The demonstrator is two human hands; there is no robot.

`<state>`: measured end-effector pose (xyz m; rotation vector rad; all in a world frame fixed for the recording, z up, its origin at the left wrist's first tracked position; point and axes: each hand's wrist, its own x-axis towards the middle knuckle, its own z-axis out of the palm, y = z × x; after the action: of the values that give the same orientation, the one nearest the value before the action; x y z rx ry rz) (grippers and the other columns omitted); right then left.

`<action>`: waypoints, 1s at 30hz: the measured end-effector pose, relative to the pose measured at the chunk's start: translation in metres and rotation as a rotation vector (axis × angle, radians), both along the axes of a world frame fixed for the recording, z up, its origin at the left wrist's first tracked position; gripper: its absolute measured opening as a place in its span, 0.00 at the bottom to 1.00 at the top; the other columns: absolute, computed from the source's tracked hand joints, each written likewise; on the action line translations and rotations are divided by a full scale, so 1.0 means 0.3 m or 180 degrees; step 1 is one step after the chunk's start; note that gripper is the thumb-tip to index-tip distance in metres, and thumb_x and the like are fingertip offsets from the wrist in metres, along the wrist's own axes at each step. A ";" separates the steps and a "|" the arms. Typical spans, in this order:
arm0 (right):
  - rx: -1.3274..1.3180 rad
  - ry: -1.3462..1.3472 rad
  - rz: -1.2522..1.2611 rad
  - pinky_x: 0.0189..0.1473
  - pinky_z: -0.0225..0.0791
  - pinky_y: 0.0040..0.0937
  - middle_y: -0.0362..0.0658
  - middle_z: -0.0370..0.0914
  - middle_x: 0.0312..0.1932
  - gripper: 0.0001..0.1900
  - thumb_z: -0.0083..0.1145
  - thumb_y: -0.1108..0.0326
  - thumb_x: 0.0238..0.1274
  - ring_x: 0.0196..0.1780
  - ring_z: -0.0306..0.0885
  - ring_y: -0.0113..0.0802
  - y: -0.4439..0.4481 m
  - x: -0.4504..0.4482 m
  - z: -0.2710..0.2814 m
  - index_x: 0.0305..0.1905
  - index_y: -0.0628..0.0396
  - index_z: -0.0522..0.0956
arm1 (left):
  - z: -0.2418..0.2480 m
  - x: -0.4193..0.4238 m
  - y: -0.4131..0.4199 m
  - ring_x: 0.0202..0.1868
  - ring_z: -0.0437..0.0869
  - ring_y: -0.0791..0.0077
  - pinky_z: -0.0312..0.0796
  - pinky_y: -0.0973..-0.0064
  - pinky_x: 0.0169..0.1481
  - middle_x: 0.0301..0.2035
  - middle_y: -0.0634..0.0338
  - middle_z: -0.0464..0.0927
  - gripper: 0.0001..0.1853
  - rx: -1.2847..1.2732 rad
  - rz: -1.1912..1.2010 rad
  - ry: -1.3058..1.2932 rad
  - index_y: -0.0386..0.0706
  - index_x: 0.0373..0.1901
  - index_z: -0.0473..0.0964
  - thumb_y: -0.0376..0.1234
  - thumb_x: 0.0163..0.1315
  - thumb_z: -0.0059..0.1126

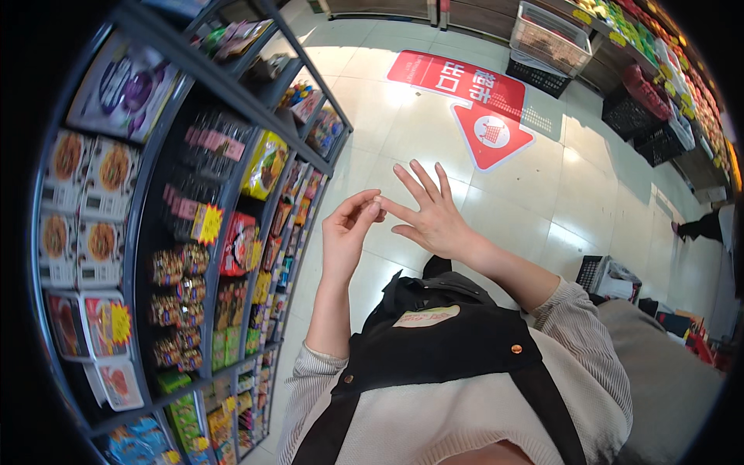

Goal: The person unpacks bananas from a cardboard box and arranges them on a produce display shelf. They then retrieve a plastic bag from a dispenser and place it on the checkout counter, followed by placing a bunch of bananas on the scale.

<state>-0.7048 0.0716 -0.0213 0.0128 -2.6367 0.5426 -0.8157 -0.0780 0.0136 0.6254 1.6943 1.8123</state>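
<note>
My left hand (347, 226) is raised in front of the black apron (447, 349), its thumb and fingertips pinching the tip of my right index finger. My right hand (433, 218) is spread with fingers apart and holds nothing. Both hands are above the tiled floor (372, 151). To their left stands a grey metal shelf rack (232, 81) of packaged food. Nearest on it are a yellow snack packet (265, 164) and a red packet (237, 244).
A red arrow floor sticker (465, 96) bearing writing lies ahead. A white plastic crate (551, 40) rests on a black crate (537, 74) beside the produce stand (645, 43). Another person's leg (703, 225) shows at far right. A black basket (590, 273) stands at my right.
</note>
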 end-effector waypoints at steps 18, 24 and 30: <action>0.0512 0.0021 -0.0773 0.73 0.32 0.57 0.34 0.52 0.73 0.32 0.57 0.46 0.56 0.77 0.42 0.36 0.601 0.011 0.080 0.67 0.33 0.64 | 0.074 -0.170 0.805 0.45 0.79 0.75 0.72 0.77 0.53 0.41 0.57 0.79 0.16 -0.0025 -0.1423 -0.0129 0.33 0.53 0.73 0.28 0.64 0.56; 0.1067 -0.0368 -0.1255 0.76 0.25 0.53 0.33 0.51 0.73 0.29 0.48 0.43 0.62 0.78 0.38 0.32 0.710 0.012 0.111 0.66 0.39 0.66 | 0.103 -0.205 1.036 0.44 0.79 0.78 0.71 0.79 0.52 0.40 0.59 0.79 0.16 0.0371 -0.2112 -0.0033 0.34 0.52 0.73 0.24 0.62 0.57; 0.1612 -0.0720 -0.1617 0.76 0.25 0.54 0.32 0.49 0.74 0.28 0.46 0.41 0.63 0.78 0.39 0.30 0.812 -0.051 0.202 0.65 0.37 0.67 | 0.156 -0.295 1.204 0.41 0.77 0.81 0.71 0.81 0.48 0.41 0.60 0.79 0.15 0.0462 -0.2500 -0.0088 0.35 0.49 0.74 0.24 0.60 0.59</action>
<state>-0.7199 0.3150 0.0392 -0.5719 -2.7659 -0.3108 -0.9043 0.2831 0.0604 1.1271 1.0637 1.3520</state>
